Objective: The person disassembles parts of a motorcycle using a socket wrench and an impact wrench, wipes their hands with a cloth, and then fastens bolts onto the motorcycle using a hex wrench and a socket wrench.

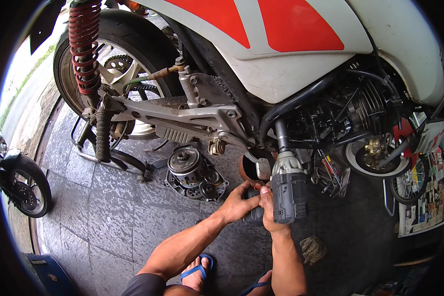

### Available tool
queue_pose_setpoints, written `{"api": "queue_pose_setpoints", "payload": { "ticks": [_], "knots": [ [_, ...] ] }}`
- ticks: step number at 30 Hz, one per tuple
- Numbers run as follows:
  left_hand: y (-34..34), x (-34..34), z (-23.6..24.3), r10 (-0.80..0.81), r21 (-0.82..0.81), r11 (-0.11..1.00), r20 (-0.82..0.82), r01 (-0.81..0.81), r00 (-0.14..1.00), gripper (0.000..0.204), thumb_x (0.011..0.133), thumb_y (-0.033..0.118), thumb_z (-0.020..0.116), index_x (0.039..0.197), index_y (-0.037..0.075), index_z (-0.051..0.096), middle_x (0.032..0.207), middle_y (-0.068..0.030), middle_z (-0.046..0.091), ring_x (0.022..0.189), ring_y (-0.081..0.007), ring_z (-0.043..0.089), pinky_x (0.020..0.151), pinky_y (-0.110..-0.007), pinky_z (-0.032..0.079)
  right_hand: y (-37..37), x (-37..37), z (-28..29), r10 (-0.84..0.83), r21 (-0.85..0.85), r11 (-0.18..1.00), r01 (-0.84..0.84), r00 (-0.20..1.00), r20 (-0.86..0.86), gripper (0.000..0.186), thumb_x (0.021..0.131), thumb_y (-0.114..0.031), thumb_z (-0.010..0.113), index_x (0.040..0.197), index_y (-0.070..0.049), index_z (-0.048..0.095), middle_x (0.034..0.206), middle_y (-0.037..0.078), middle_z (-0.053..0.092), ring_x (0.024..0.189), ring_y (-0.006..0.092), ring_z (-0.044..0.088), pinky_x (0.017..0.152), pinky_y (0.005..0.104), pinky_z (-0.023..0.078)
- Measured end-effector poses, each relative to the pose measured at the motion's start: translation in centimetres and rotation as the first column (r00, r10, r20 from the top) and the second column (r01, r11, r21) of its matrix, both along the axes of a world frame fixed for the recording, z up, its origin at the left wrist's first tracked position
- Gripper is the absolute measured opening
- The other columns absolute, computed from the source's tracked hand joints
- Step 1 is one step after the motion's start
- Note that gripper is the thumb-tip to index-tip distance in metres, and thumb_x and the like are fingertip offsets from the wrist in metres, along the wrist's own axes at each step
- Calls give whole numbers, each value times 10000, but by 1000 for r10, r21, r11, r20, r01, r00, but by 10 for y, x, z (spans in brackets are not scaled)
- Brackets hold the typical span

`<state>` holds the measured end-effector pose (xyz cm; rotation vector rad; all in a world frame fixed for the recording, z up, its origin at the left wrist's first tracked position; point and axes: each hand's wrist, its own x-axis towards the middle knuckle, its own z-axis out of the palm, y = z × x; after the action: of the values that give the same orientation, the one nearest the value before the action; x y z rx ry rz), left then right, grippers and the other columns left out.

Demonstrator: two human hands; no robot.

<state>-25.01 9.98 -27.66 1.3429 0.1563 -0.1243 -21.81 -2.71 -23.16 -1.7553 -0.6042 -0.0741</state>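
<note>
A black and grey cordless impact wrench (288,195) has a long steel socket extension (281,133) pointing up into the underside of the motorcycle's engine (355,113). My right hand (274,214) is closed round the wrench's handle. My left hand (241,202) is closed at the wrench beside my right thumb, its fingertips partly hidden around a small red part. A silver foot peg (263,168) hangs just above my hands, in front of a brown container (246,167). To the left, an opened engine cover with clutch and gears (185,165) lies on the floor.
The white-and-red motorcycle (306,29) spans the top, its rear wheel (64,64) at left, on a metal stand (123,163). Another motorcycle's wheel (29,195) stands far left. Hand tools (330,172), wheels (407,187) and newspapers (426,212) are at right. A rag (311,249) lies on the floor.
</note>
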Motion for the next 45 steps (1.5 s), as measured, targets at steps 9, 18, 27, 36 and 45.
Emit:
{"api": "queue_pose_setpoints", "payload": {
  "ticks": [9,18,27,36,45],
  "knots": [
    [-1,1,-2,-14,-60,998,-5,14,1000,647,837,370,692,1309,-8,461,1211,-131,574,1145,-198,508,1009,-344,385,7,0,3,-14,15,1000,13,992,129,62,926,-78,565,934,-18,553,743,8,504,627,80,464,542,235,391],
    [-1,1,-3,-17,-83,996,0,17,1000,647,842,360,691,1313,-15,457,1222,-128,568,1146,-186,500,1004,-339,388,5,0,-1,-11,20,1000,9,995,98,79,931,-88,570,951,-13,557,723,2,505,615,78,465,529,232,381],
    [1,-2,1,-8,-41,999,4,8,1000,587,865,352,658,1279,-23,476,1186,-133,585,1133,-194,509,995,-344,396,7,-2,-1,4,-5,1000,-3,994,110,89,932,-91,570,950,-4,563,724,4,504,610,74,462,546,225,399],
    [4,0,-5,-23,-133,991,-11,22,1000,533,840,269,681,1240,-29,494,1150,-115,580,1086,-156,515,971,-299,410,14,-3,2,-38,-61,996,61,946,322,125,921,-53,567,1011,33,579,851,87,611,800,182,606,642,299,493],
    [-1,-1,-6,-5,-46,999,30,6,1000,551,847,322,686,1245,-9,498,1174,-125,583,1102,-186,516,990,-352,398,2,-2,6,-17,-110,993,33,990,143,77,911,-56,586,961,2,580,813,40,574,669,103,534,564,251,437]
  ]
}}
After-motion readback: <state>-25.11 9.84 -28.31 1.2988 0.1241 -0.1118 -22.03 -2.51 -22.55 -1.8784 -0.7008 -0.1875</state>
